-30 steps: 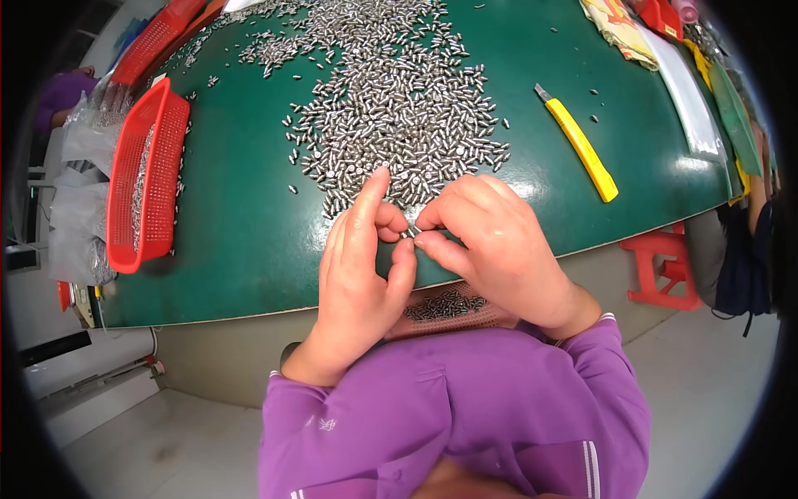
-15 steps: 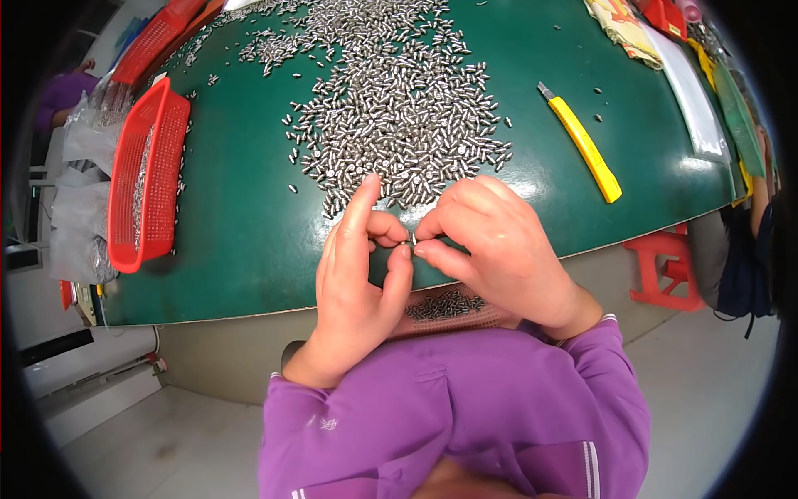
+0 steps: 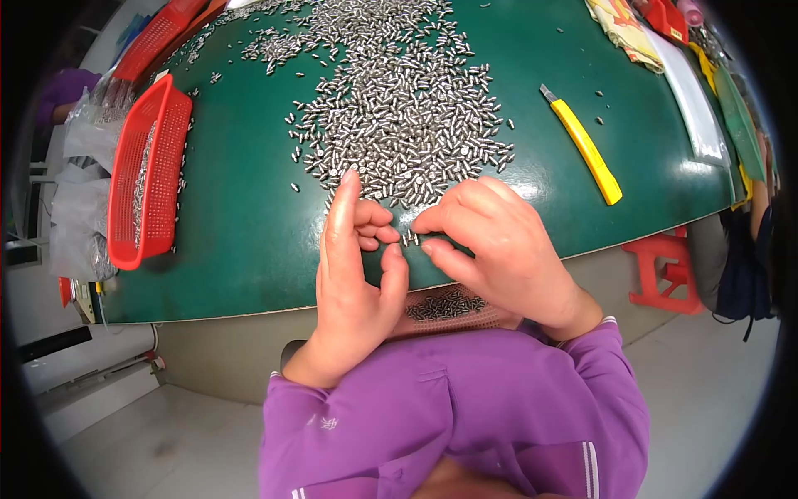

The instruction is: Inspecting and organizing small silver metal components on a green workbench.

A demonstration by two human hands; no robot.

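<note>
Several small silver metal pieces (image 3: 410,238), slim and pointed, lie on the green table (image 3: 249,233) between my two hands. My left hand (image 3: 353,266) is just left of them, its index finger stretched forward and its thumb apart from the other fingers, holding nothing. On their other side is my right hand (image 3: 503,241), with a gap between thumb and index fingertips, which come right up to the pieces. Just beyond my fingers spreads a large pile of similar metal pieces (image 3: 407,108). Below the table edge, a pinkish basket (image 3: 432,323) holds more small, darker-looking pieces.
To the left stands a red perforated basket (image 3: 123,195) containing small metal parts, with clear plastic bags (image 3: 79,216) beside it. A yellow utility knife (image 3: 586,151) lies on the right with its blade out. Beyond the right table edge is a red stool (image 3: 665,270).
My fingertips have come apart from their pinch around the small metal pieces. The left hand has shifted slightly left, and the pieces now show between the hands.
</note>
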